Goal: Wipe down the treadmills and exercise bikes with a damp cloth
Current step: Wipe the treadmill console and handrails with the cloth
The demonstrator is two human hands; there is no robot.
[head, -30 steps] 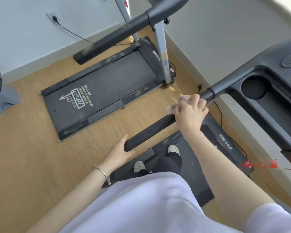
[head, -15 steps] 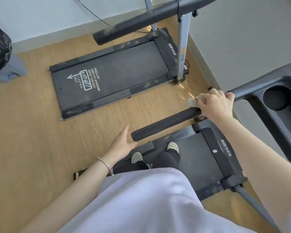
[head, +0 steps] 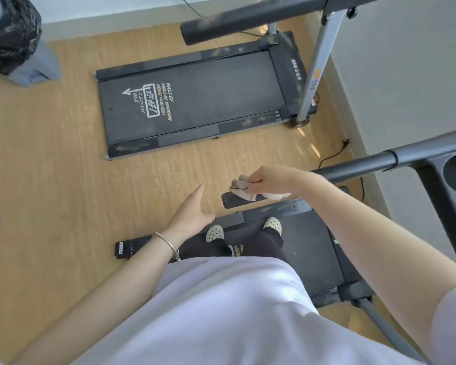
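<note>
Now that the right hand (head: 271, 180), fingers grasping the cloth (head: 244, 192), has slid to the treadmill handrail (head: 231, 202) end, the left hand (head: 192, 214) hangs released beside it, so this rail looks nearly wiped.

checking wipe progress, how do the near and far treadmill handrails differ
The far handrail shows pale smudges and nobody touches it; the near handrail looks cleaner, with the right hand holding a cloth on its end. Both are dark round bars.
</note>
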